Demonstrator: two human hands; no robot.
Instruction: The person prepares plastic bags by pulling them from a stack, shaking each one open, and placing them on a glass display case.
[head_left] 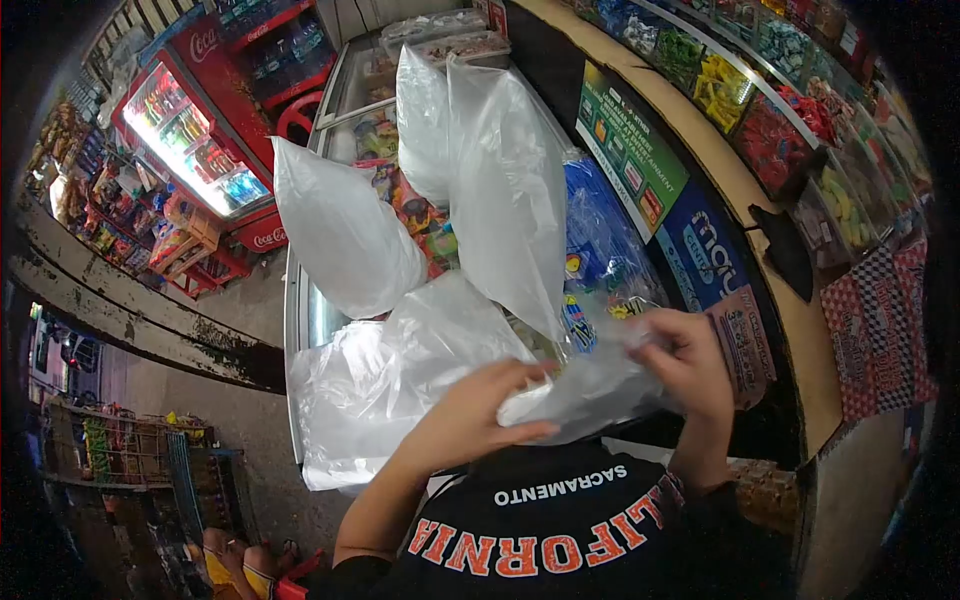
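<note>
Near my chest, a clear plastic bag (595, 392) lies between my two hands. My right hand (680, 355) pinches the bag's right end between thumb and fingers. At the bag's left end is my left hand (485, 412), its thumb and fingers apart. Flat plastic bags (400, 365) are spread to the left, over the freezer's near end. Beyond them, three filled white bags stand or lean on the freezer: one at the left (345, 235), a tall one (505, 190) in the middle and a narrower one (423, 125) behind it.
Coloured packets (410, 205) show under the freezer's glass. A blue plastic pack (605, 225) lies at its right side. Snack bins (720, 90) line the right shelf. A red drinks fridge (200, 120) stands at the back left. Part of a seated person (240, 562) shows at the lower left.
</note>
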